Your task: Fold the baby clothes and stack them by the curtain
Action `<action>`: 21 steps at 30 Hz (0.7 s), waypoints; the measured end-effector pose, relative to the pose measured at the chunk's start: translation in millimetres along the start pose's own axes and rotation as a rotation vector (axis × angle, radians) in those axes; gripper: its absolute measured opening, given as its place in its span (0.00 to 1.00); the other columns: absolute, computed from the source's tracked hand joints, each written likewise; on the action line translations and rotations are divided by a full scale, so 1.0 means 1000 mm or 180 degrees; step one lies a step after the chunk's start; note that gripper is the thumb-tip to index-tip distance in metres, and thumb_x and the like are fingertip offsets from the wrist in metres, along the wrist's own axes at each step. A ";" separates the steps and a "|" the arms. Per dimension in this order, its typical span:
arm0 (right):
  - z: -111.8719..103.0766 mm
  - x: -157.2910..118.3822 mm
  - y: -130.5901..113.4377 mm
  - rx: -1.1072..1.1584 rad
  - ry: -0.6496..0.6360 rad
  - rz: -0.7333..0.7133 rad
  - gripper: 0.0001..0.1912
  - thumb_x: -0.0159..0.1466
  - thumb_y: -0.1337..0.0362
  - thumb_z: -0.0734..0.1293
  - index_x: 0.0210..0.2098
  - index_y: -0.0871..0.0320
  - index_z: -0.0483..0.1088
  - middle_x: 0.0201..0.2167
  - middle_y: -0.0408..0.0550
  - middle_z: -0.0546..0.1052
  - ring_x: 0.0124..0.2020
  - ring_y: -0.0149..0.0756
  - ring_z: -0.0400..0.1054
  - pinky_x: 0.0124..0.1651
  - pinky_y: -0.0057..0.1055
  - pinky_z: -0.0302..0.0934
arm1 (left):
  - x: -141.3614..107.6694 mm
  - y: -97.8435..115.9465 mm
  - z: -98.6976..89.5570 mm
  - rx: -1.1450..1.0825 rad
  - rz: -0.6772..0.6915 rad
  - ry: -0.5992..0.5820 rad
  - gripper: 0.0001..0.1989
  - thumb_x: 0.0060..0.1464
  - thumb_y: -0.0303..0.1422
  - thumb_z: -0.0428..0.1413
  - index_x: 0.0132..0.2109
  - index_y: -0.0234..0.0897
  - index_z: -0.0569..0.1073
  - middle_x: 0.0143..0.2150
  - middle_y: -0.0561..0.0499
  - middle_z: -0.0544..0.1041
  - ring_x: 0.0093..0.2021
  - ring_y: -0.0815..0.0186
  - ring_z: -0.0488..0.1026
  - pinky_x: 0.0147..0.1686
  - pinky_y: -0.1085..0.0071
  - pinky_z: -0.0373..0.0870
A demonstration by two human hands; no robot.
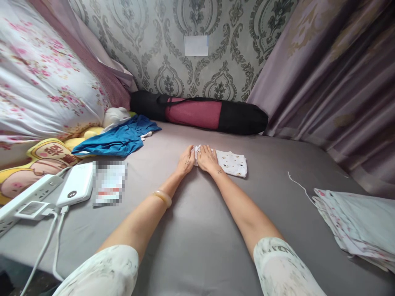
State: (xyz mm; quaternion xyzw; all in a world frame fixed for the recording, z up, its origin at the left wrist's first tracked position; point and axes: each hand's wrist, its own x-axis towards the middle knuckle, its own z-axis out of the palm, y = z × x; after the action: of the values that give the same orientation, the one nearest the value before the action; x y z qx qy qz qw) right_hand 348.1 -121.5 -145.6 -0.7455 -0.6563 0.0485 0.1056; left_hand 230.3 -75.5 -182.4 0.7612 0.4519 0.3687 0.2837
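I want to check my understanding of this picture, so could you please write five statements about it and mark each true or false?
1. The right hand rests on the patterned white cloth. True.
2. A bangle is on the right arm. False: the bangle is on the left arm.
3. The blue garment is left of both hands. True.
4. The long bag stands upright. False: the long bag is lying down.
5. A curtain hangs at the right. True.

The head-worn camera looked forward and down at the left hand (186,160) and right hand (207,159), facing the patterned wall (154,45).
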 end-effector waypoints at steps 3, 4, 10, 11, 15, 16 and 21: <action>0.008 0.000 -0.004 -0.0041 -0.0002 0.0013 0.31 0.71 0.58 0.46 0.69 0.68 0.51 0.70 0.56 0.54 0.70 0.45 0.42 0.69 0.47 0.33 | -0.001 0.003 -0.001 -0.0087 -0.0085 0.0023 0.23 0.65 0.36 0.41 0.62 0.30 0.64 0.63 0.40 0.69 0.63 0.59 0.65 0.64 0.61 0.60; 0.010 0.000 -0.004 -0.0064 0.0000 0.0014 0.31 0.71 0.58 0.46 0.69 0.68 0.51 0.70 0.55 0.54 0.71 0.44 0.42 0.69 0.47 0.33 | -0.001 0.003 -0.002 -0.0118 -0.0099 0.0028 0.23 0.66 0.36 0.40 0.62 0.31 0.64 0.63 0.40 0.69 0.63 0.59 0.65 0.64 0.61 0.60; 0.007 0.000 -0.003 -0.0070 -0.0097 0.0053 0.31 0.71 0.59 0.45 0.69 0.68 0.51 0.70 0.55 0.52 0.71 0.44 0.41 0.69 0.48 0.33 | -0.002 0.007 -0.004 -0.0163 -0.0120 0.0010 0.25 0.66 0.38 0.39 0.62 0.29 0.65 0.63 0.40 0.69 0.63 0.59 0.65 0.64 0.62 0.59; 0.004 0.001 -0.003 -0.0039 -0.0148 0.0060 0.31 0.71 0.59 0.45 0.69 0.68 0.51 0.70 0.55 0.52 0.71 0.45 0.41 0.69 0.48 0.33 | -0.002 0.007 -0.004 -0.0161 -0.0128 0.0012 0.25 0.66 0.38 0.39 0.62 0.30 0.65 0.63 0.40 0.69 0.63 0.59 0.65 0.64 0.62 0.59; -0.004 0.004 -0.009 0.0043 -0.0147 0.0048 0.31 0.71 0.60 0.45 0.69 0.68 0.51 0.71 0.56 0.51 0.71 0.46 0.40 0.69 0.49 0.33 | -0.002 0.007 -0.004 -0.0205 -0.0151 0.0042 0.26 0.67 0.41 0.37 0.62 0.31 0.66 0.63 0.41 0.69 0.64 0.59 0.64 0.65 0.63 0.58; -0.005 0.005 -0.011 0.0033 -0.0107 0.0006 0.31 0.71 0.60 0.45 0.69 0.69 0.50 0.71 0.56 0.49 0.72 0.45 0.38 0.70 0.49 0.31 | -0.002 0.006 -0.004 -0.0227 -0.0158 0.0061 0.27 0.67 0.41 0.37 0.62 0.31 0.66 0.63 0.41 0.68 0.65 0.60 0.64 0.65 0.63 0.57; 0.002 0.005 -0.024 -0.0043 -0.0439 -0.0232 0.32 0.70 0.61 0.46 0.71 0.68 0.44 0.72 0.54 0.43 0.72 0.42 0.33 0.70 0.44 0.29 | -0.002 0.007 -0.005 -0.0347 -0.0181 0.0130 0.29 0.67 0.44 0.36 0.64 0.29 0.64 0.65 0.40 0.66 0.66 0.59 0.60 0.67 0.63 0.53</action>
State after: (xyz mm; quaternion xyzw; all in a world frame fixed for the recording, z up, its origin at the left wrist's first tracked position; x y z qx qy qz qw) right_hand 324.9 -113.4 -141.8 -0.7168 -0.6890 0.0914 0.0568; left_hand 228.8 -80.0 -175.2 0.7238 0.4582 0.4000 0.3258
